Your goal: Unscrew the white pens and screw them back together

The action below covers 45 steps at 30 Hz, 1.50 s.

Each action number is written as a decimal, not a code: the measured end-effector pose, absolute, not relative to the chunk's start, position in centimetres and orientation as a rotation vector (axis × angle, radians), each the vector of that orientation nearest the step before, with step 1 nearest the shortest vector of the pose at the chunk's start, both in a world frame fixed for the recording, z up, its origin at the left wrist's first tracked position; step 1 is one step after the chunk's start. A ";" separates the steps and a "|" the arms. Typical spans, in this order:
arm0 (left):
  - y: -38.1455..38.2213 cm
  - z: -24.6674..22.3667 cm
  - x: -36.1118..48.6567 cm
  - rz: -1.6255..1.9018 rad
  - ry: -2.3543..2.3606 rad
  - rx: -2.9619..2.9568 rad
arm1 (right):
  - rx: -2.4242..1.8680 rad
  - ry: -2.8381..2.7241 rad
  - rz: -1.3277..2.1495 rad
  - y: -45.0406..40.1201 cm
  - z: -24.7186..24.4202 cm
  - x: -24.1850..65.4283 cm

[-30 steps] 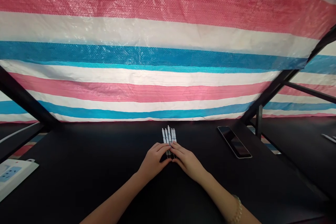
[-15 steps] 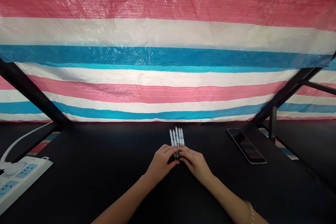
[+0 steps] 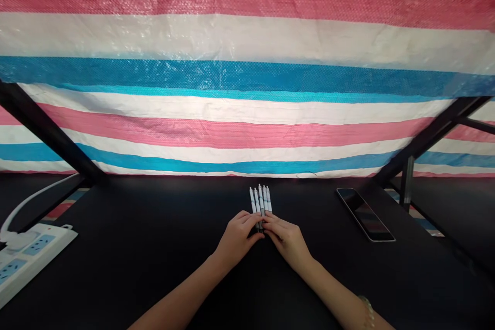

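Observation:
Several white click pens (image 3: 260, 200) lie side by side on the black table, their clicker ends pointing away from me and fanned slightly apart. My left hand (image 3: 240, 233) is closed around the near ends from the left, thumb low and fingers over the top. From the right, my right hand (image 3: 286, 238) grips the same near ends, its fingertips almost meeting those of the left. The pens' tips are mostly hidden beneath my fingers. A beaded bracelet (image 3: 366, 312) circles my right wrist.
A dark-screened phone (image 3: 365, 215) lies to the right on the black table (image 3: 154, 247). At the left edge sits a white power strip (image 3: 42, 247) with a plugged-in cable (image 3: 33, 196). Black slanted bars (image 3: 54, 134) flank a striped tarpaulin (image 3: 232, 77) behind.
The camera view has shifted slightly. Both hands stay around the near ends of the pens, with hardly any movement.

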<state>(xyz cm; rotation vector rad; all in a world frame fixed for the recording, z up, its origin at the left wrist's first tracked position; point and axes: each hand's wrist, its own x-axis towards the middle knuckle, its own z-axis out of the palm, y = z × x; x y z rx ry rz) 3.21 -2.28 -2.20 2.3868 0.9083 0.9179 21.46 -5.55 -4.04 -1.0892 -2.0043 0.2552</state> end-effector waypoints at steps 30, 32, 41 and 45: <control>-2.4 1.5 1.1 0.831 1.192 1.119 | -0.804 -2.356 -0.265 -7.9 1.6 18.4; -2.5 1.6 1.0 0.794 1.116 0.967 | -0.774 -2.339 -0.159 -8.8 2.1 18.1; -1.9 2.0 0.4 0.904 0.826 0.730 | -0.982 -1.407 1.236 -10.7 0.5 16.1; -2.0 1.9 0.4 0.809 0.752 0.714 | -0.724 -0.702 2.120 -11.0 0.4 15.5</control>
